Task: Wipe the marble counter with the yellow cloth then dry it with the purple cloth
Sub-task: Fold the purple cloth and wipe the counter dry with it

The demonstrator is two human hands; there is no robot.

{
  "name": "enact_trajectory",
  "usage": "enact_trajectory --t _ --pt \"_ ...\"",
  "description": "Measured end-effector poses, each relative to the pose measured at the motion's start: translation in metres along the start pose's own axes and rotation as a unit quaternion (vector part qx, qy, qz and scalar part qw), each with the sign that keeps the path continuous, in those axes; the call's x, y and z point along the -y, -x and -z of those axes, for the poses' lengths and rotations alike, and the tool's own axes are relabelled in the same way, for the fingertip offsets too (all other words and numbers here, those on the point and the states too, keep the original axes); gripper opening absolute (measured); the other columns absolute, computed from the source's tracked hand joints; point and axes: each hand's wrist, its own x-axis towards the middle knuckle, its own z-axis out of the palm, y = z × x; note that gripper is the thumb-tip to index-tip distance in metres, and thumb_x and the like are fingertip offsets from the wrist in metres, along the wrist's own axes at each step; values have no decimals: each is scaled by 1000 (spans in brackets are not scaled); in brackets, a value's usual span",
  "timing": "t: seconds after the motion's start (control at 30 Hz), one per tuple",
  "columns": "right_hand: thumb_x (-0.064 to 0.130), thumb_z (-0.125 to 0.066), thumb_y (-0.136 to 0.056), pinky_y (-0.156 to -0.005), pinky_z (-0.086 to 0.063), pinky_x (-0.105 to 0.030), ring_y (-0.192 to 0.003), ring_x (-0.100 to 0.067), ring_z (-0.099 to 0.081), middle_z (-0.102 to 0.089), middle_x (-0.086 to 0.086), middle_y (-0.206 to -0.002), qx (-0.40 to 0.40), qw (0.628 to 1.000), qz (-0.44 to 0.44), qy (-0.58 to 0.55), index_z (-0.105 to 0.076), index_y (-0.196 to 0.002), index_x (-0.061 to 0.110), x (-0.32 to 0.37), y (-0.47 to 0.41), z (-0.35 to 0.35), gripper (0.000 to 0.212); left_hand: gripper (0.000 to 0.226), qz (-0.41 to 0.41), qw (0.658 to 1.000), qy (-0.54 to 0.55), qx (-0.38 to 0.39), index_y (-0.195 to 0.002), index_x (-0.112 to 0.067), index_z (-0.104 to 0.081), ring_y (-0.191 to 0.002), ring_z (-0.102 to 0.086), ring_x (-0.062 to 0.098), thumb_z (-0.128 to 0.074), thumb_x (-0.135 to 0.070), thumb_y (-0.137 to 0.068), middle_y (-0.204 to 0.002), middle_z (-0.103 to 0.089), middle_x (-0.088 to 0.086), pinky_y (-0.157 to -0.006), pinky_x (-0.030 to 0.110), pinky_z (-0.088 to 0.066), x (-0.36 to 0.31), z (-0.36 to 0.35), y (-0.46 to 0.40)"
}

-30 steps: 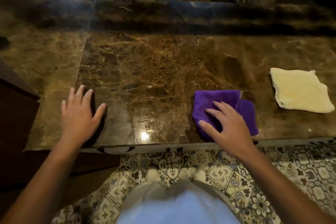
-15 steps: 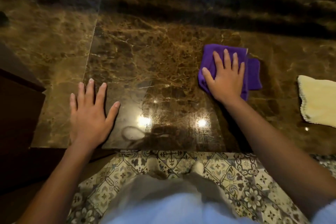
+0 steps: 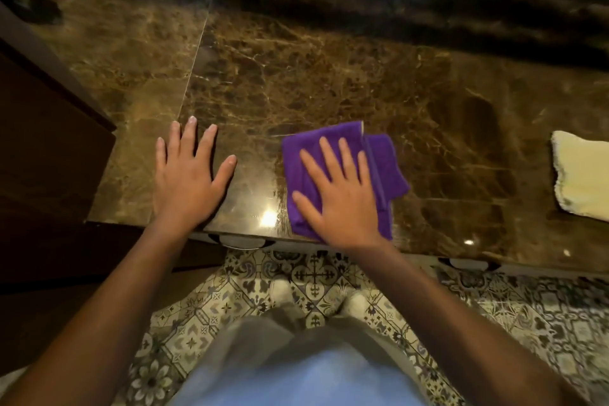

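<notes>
1. The drying step is judged in hand: the purple cloth [image 3: 342,171], near the tabletop [image 3: 329,76] front edge, is pressed flat under the spread right hand [image 3: 339,194].
2. The left hand [image 3: 188,181] is laid flat, its grip spread, holding nothing.
3. The yellow cloth [image 3: 583,178] is set aside at right; further strokes over undried marble are called for.

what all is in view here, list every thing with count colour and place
marble counter: one, brown with pale veins, fills the upper half of the view
purple cloth: one, purple, folded, near the counter's front edge, right of centre
yellow cloth: one, pale yellow, flat on the counter at the right edge of the view, partly cut off
floor tiles: many, cream with dark patterns, below the counter's front edge
cabinet side: one, dark brown, left of the counter
left hand: one, flat on the bare counter, fingers spread, left of the purple cloth
right hand: one, flat on top of the purple cloth, fingers straight
</notes>
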Motion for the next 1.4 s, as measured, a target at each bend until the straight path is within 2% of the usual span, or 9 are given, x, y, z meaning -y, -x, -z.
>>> enact_trajectory --t 0.13,0.27,0.4,0.57,0.77,0.93,1.1,1.23,1.4 --pt "67 -36 -98 -126 -11 -60 -160 -30 -15 -26 -2 -172 2 1000 -5 10 -32 -160 36 -38 63 6 69 73 -9 1000 12 2 -159 -17 -35 -158 -14 38 -27 -61 -100 -169 -26 17 -125 60 -9 -2 3 6" --pt "66 -37 -96 -124 -15 -63 -157 -35 -21 -33 -6 -169 1 994 -105 36 -38 -158 33 -111 65 26 70 70 -8 1000 -27 -3 -158 -30 -34 -158 -15 38 -23 -67 -101 -169 -27 13 -123 61 -8 26 5 33" --pt "67 -31 -94 -124 -13 -65 -157 -38 -19 -30 -10 -170 -3 983 -183 29 -38 -158 30 -149 3 33 75 72 14 999 -32 14 -161 -30 -29 -159 -9 34 -18 -67 -100 -172 -20 10 -126 56 -6 38 9 40" --pt "71 -22 -94 -125 -5 -65 -159 -39 -11 -19 -9 -173 11 980 -201 6 -27 -163 29 -146 -112 32 80 76 39 998 -39 5 -163 -25 -21 -161 -5 29 -18 -69 -101 -174 -15 6 -127 52 -4 34 3 38" --pt "68 -23 -98 -126 -2 -63 -159 -38 -7 -14 -10 -174 37 997 -74 7 -22 -164 31 -49 -156 17 75 74 47 998 -34 2 -164 -27 -19 -161 -2 25 -12 -68 -103 -175 -11 2 -128 50 -4 34 2 38" --pt "61 -36 -102 -126 -8 -62 -159 -36 -13 -25 -7 -172 36 995 88 -2 -32 -161 36 21 -58 7 64 81 92 995 -30 11 -164 -29 -15 -160 7 27 -12 -76 -98 -175 -2 8 -126 53 4 30 6 35" --pt "62 -34 -103 -125 -15 -62 -159 -33 -17 -30 -3 -170 60 985 163 -4 -37 -158 38 -1 39 5 60 93 80 996 -34 33 -161 -28 -24 -161 -2 29 -3 -83 -90 -174 -13 10 -126 54 1 37 18 26" --pt "66 -28 -98 -125 -16 -61 -158 -34 -21 -31 -4 -170 62 994 90 27 -37 -158 37 -53 5 19 67 100 26 998 -47 46 -161 -26 -26 -161 -3 27 5 -84 -86 -174 -15 9 -127 53 -5 53 24 5" --pt "62 -36 -102 -125 -9 -62 -159 -37 -13 -23 -7 -173 27 997 -60 31 -30 -161 34 -72 -87 21 66 82 17 999 -31 9 -163 -30 -20 -161 -5 24 -14 -78 -97 -174 -13 5 -128 50 -10 64 9 3"
